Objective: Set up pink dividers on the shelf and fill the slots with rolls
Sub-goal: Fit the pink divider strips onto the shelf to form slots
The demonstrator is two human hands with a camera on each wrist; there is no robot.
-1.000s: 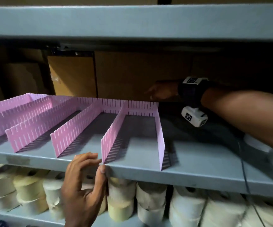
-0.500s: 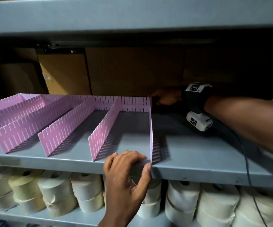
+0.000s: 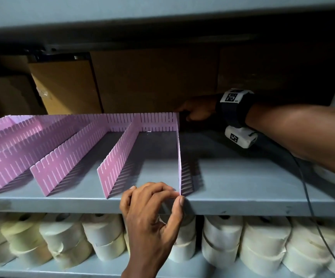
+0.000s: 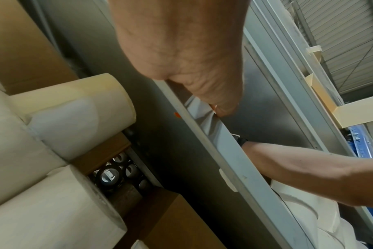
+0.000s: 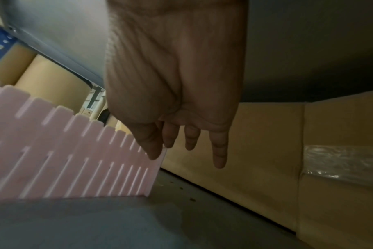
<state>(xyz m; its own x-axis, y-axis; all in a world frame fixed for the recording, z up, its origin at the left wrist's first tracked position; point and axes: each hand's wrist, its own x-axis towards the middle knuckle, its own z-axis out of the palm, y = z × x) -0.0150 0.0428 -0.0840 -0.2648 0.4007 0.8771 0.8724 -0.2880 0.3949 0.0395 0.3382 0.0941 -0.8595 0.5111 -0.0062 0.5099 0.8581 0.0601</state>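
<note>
on grey shelf (image 3: 243,187), left hand (image 3: 152,217) grip pinches divider (image 3: 179,157) front; right hand (image 5: 177,101), fingers straight, touches its back.

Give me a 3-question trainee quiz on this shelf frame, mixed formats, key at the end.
1. True or false: rolls already sit in the slots between the pink dividers.
2. Which part of the rightmost divider does the left hand pinch? A) its back end B) its front end C) its middle
3. Fill in: the right hand reaches to the ___ end of the same divider.

Key
1. False: the slots hold nothing, and the rolls are on the shelf below.
2. B: thumb and fingers meet at the front end, by the shelf edge.
3. Back: in the right wrist view the thumb touches the back corner.
</note>
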